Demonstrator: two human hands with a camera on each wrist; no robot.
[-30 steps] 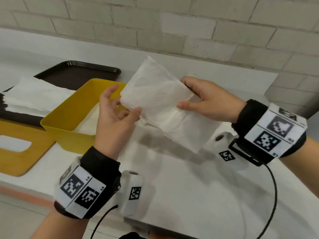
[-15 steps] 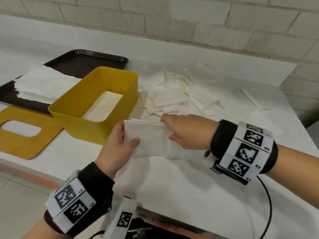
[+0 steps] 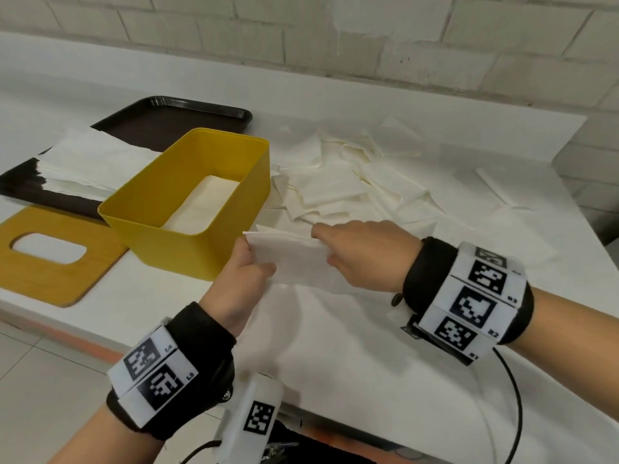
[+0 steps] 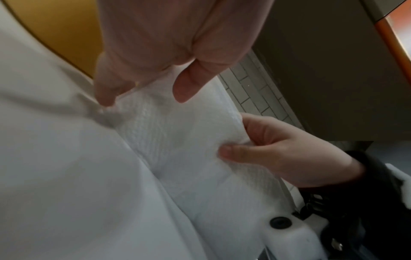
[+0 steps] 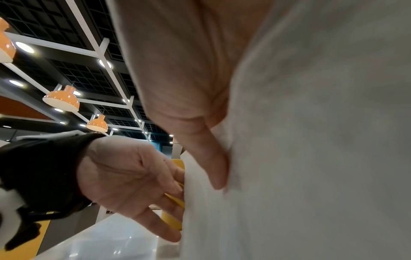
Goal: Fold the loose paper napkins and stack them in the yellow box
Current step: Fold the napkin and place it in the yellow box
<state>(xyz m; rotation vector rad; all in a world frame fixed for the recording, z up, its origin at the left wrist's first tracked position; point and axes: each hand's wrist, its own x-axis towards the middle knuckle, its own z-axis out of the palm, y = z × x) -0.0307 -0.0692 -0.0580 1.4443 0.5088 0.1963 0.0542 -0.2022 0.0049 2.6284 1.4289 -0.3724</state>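
Here, 2 hands pinched the folded paper napkin (image 3: pixel 294 259): left hand (image 3: pixel 241 283) and right hand (image 3: pixel 365 256) gripped opposite ends, probably squaring it beside the yellow box (image 3: pixel 174 236).

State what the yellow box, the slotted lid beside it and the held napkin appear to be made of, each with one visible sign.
Yellow box: probably plastic; smooth, even colour, rounded corners.
Slotted lid: looks like wood or bamboo; faint grain, matte tan.
Napkin: soft embossed paper; dimpled texture in the left wrist view, creasing where it is pinched.
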